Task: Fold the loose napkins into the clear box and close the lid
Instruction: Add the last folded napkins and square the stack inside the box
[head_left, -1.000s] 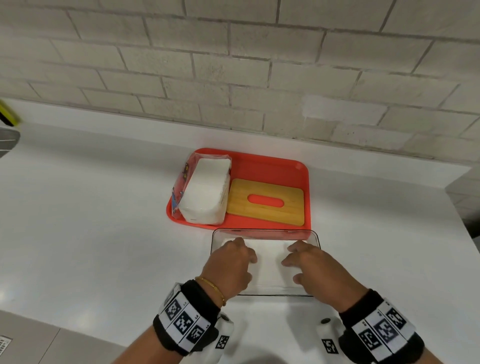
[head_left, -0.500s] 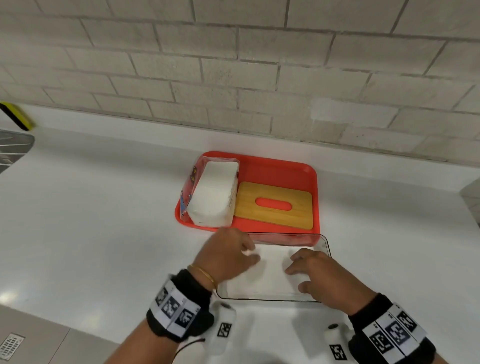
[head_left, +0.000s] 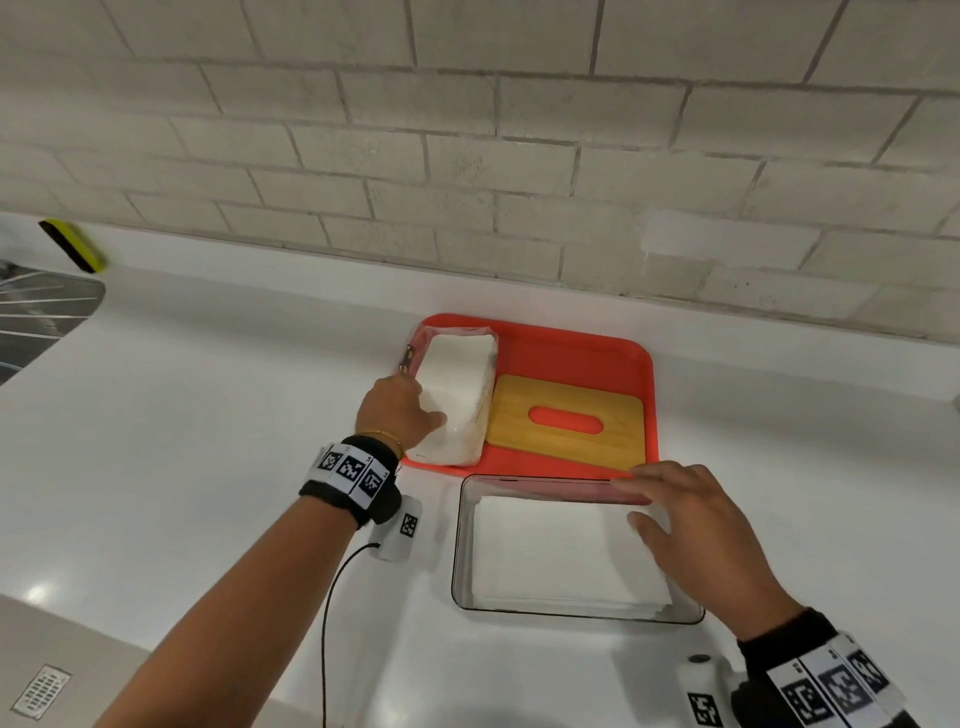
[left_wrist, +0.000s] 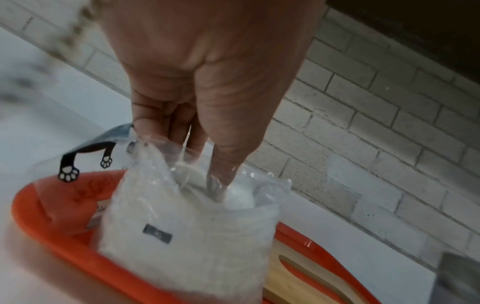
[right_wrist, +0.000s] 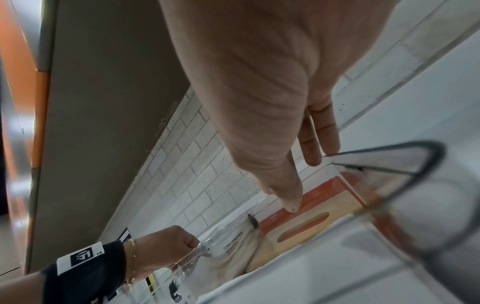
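The left hand (head_left: 397, 415) reaches to twelve o'clock, fingers pinching into the napkin pack (head_left: 457, 400) on the red tray (head_left: 597, 348). The right hand (head_left: 696, 540) hovers spread and empty over the clear box (head_left: 460, 571), at six o'clock of the tray, holding folded napkins (head_left: 556, 556); the bamboo lid (head_left: 566, 415) lies at three o'clock of the pack.
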